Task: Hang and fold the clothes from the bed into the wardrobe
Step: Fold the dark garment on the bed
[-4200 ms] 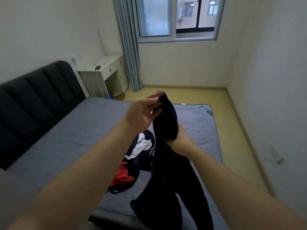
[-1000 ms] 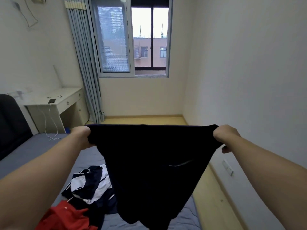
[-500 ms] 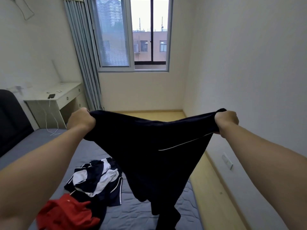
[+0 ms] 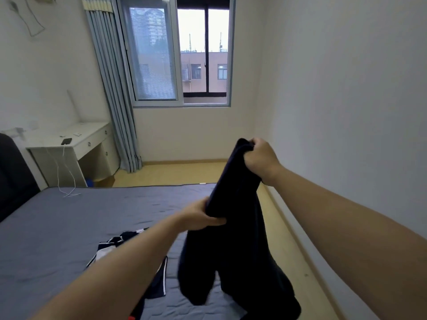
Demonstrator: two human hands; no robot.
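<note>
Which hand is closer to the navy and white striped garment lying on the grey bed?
Left. The left hand holds the dark navy garment above and right of the striped garment; the right hand is higher, nearer the wall.

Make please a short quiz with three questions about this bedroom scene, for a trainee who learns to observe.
1. True or false: the left hand and the right hand both grip the dark garment.
2. Where does the striped garment lie? A) on the desk B) on the bed C) on the floor
3. Fill in: the right hand holds the dark garment ___ than the left hand does.

Key: 1 true; 2 B; 3 higher.
</note>
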